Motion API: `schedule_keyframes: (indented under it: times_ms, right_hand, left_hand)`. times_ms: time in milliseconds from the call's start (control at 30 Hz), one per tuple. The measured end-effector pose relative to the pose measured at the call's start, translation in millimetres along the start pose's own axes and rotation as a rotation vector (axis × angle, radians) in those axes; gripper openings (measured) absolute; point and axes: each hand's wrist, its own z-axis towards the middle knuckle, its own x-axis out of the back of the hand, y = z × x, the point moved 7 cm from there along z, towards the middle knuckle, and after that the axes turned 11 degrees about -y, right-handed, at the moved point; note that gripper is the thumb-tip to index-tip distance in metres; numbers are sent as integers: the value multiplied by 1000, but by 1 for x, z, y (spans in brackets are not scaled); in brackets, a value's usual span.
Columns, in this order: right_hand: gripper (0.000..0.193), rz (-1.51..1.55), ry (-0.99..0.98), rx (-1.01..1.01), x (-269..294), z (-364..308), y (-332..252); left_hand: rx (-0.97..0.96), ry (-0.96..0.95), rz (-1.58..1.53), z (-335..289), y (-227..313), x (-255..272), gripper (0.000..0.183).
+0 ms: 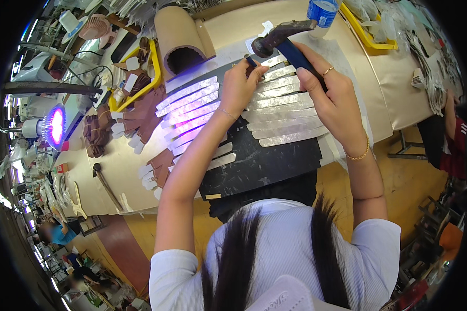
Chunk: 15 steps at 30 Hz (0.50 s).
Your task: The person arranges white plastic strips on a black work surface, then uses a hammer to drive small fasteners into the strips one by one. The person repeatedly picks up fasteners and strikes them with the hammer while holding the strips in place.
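In my right hand (338, 101) is a hammer (283, 37) with a dark metal head and a blue handle, raised above the far end of the work. My left hand (237, 89) pinches a short dark punch-like rod (250, 60), its top end just left of and below the hammer head. The rod's lower tip is hidden by my fingers. Beneath both hands, silvery strips (284, 115) lie side by side on a black board (264, 168). A second row of shiny strips (188, 97) lies left of my left wrist, partly covered by my forearm.
A brown half-tube (179, 31) and a yellow tray (157, 67) stand at the back left, near brown pieces (140, 111). A purple-lit lamp (56, 126) hangs at far left. Another hammer (106, 186) lies front left. A bottle (323, 15) and another yellow tray (371, 39) are back right.
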Motion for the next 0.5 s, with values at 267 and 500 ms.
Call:
schedule_keyframes:
  times_ms: [267, 500]
  right_hand:
    - [33, 16, -5, -10, -2, -3, -5]
    - [34, 15, -3, 11, -1, -5, -4]
  left_hand:
    - [-33, 16, 33, 1, 1, -2, 26]
    - [-40, 35, 65, 1, -2, -1, 29]
